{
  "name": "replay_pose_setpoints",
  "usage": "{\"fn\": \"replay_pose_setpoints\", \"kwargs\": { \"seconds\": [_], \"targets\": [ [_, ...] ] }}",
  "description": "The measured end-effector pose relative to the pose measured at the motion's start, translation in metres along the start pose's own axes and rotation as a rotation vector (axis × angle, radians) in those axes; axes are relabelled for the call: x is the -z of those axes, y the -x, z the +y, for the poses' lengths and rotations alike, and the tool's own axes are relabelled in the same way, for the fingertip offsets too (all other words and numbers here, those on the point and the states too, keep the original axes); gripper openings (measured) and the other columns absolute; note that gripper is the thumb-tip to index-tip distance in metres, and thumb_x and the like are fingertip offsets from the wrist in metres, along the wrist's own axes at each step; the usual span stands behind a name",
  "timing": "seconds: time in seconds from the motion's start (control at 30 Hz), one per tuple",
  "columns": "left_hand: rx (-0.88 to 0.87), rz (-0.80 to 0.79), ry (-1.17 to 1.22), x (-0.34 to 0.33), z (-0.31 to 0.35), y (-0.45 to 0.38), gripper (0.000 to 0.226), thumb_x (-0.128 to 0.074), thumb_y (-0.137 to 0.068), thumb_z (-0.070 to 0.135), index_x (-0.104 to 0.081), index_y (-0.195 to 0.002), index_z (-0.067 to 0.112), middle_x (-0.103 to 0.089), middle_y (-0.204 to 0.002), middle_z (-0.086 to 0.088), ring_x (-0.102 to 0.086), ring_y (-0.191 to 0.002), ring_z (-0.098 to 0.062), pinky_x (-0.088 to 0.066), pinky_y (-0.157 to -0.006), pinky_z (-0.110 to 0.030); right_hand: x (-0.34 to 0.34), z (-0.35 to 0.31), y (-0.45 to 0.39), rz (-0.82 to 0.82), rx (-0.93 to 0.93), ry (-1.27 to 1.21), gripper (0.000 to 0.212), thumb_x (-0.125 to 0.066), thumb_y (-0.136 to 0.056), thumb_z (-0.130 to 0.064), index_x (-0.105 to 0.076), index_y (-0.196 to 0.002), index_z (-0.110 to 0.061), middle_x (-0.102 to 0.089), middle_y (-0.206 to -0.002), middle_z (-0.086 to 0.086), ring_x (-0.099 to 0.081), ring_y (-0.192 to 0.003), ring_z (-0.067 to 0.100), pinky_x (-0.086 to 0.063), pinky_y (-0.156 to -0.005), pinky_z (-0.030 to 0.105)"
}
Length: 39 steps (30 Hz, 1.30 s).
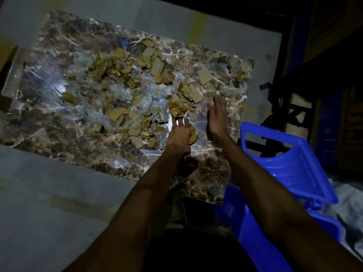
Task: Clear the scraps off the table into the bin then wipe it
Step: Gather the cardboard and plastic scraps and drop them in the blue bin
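Both hands, left hand [179, 134] and right hand [217, 118], spread flat by scraps [121, 79]; blue bin [290, 163] beside table [59, 134].

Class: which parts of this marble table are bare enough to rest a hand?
Bare marble lies along the near edge of the table, beside the blue bin, and between the left hand and right hand. The middle is crowded with cardboard scraps and clear plastic.

Both forearms outstretched, left hand [179, 134] palm-down, right hand [217, 118] edge-on (fingers straight, both hands).
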<state>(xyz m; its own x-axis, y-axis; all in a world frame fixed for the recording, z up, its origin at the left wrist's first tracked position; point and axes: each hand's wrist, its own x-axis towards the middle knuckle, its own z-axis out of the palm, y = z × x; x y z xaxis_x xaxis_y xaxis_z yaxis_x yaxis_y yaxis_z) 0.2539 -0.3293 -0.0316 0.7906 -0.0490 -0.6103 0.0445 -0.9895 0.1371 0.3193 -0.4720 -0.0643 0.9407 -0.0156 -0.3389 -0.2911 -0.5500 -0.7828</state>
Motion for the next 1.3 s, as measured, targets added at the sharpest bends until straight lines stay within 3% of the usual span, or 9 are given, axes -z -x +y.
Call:
{"fn": "replay_pose_setpoints", "kwargs": {
  "seconds": [0.13, 0.3, 0.43, 0.5, 0.67, 0.8, 0.93, 1.1, 1.3],
  "targets": [
    [-0.032, 0.016, -0.021, 0.002, 0.001, 0.001, 0.140, -0.092, -0.067, 0.037, 0.004, -0.161, -0.003, -0.011, -0.166, -0.026, -0.008, -0.154, -0.049, -0.034, -0.119, -0.051, -0.027, 0.005, -0.005, -0.116, 0.072, 0.285, 0.076, -0.004, -0.103, -0.067, 0.011, -0.165, -0.025, 0.024, -0.171, -0.005, 0.020, -0.158, 0.016, 0.012, -0.126, 0.060],
    [-0.040, 0.039, 0.052, -0.006, -0.008, -0.004, 0.133, -0.087, -0.060, 0.030, -0.008, -0.162, 0.000, -0.013, -0.167, -0.022, -0.006, -0.154, -0.048, -0.042, -0.115, -0.055, -0.058, -0.015, 0.010, -0.278, 0.065, 0.094, 0.070, -0.010, -0.107, -0.060, -0.005, -0.167, -0.025, 0.007, -0.175, -0.002, 0.011, -0.160, 0.015, 0.016, -0.126, 0.052],
    [-0.048, 0.020, 0.043, -0.001, -0.005, 0.000, 0.134, -0.086, -0.068, 0.025, 0.007, -0.160, -0.003, -0.016, -0.164, -0.026, -0.008, -0.154, -0.050, -0.036, -0.118, -0.052, -0.032, -0.020, 0.007, -0.083, -0.109, -0.505, 0.060, -0.035, -0.106, -0.063, -0.065, -0.138, -0.022, -0.063, -0.144, 0.001, -0.057, -0.135, 0.017, -0.046, -0.114, 0.046],
    [-0.039, 0.034, 0.053, -0.003, -0.005, -0.001, 0.135, -0.087, -0.068, 0.026, 0.007, -0.161, -0.002, -0.016, -0.165, -0.027, -0.011, -0.153, -0.050, -0.039, -0.117, -0.052, -0.016, -0.026, -0.005, 0.090, -0.106, -0.457, 0.051, -0.042, -0.107, -0.054, -0.067, -0.128, -0.015, -0.066, -0.129, 0.001, -0.062, -0.117, 0.014, -0.054, -0.092, 0.028],
    [-0.013, 0.005, 0.037, -0.007, -0.005, -0.005, 0.143, -0.093, -0.067, 0.033, 0.009, -0.161, -0.001, -0.014, -0.166, -0.027, -0.012, -0.154, -0.050, -0.043, -0.112, -0.052, -0.014, -0.023, -0.075, 0.029, 0.063, 0.015, 0.064, -0.028, -0.110, -0.051, -0.031, -0.162, -0.015, -0.030, -0.168, 0.006, -0.026, -0.155, 0.022, -0.022, -0.127, 0.044],
    [-0.027, 0.001, 0.061, -0.009, -0.004, -0.006, 0.149, -0.098, -0.062, 0.035, 0.008, -0.161, -0.001, -0.011, -0.167, -0.026, -0.008, -0.155, -0.050, -0.043, -0.112, -0.052, -0.045, -0.016, -0.080, -0.123, 0.141, 0.320, 0.073, -0.003, -0.104, -0.064, -0.006, -0.167, -0.028, -0.001, -0.175, -0.003, 0.007, -0.161, 0.022, 0.001, -0.127, 0.059],
    [-0.022, 0.029, 0.046, -0.013, -0.006, -0.010, 0.145, -0.095, -0.065, 0.036, 0.006, -0.162, 0.000, -0.011, -0.166, -0.028, -0.010, -0.154, -0.050, -0.045, -0.112, -0.054, -0.052, -0.017, -0.055, -0.225, 0.245, 0.266, 0.061, -0.011, -0.109, -0.058, -0.030, -0.162, -0.036, -0.014, -0.174, -0.008, 0.003, -0.161, 0.020, 0.009, -0.126, 0.058],
    [-0.033, 0.045, 0.048, -0.019, -0.008, -0.013, 0.137, -0.089, -0.068, 0.033, 0.005, -0.162, 0.001, -0.012, -0.166, -0.026, -0.006, -0.154, -0.051, -0.048, -0.108, -0.056, -0.027, -0.019, -0.042, -0.082, 0.037, -0.475, 0.059, -0.045, -0.101, -0.070, -0.070, -0.128, -0.023, -0.062, -0.142, 0.000, -0.058, -0.134, 0.017, -0.045, -0.113, 0.057],
    [-0.032, 0.028, 0.033, -0.018, -0.008, -0.013, 0.135, -0.085, -0.064, 0.028, 0.004, -0.162, 0.001, -0.013, -0.165, -0.025, -0.005, -0.154, -0.051, -0.048, -0.108, -0.056, -0.036, 0.017, -0.030, -0.188, 0.244, 0.309, 0.067, -0.005, -0.105, -0.067, -0.015, -0.164, -0.039, 0.005, -0.174, -0.010, 0.014, -0.160, 0.019, 0.005, -0.127, 0.060]
  ]
}}
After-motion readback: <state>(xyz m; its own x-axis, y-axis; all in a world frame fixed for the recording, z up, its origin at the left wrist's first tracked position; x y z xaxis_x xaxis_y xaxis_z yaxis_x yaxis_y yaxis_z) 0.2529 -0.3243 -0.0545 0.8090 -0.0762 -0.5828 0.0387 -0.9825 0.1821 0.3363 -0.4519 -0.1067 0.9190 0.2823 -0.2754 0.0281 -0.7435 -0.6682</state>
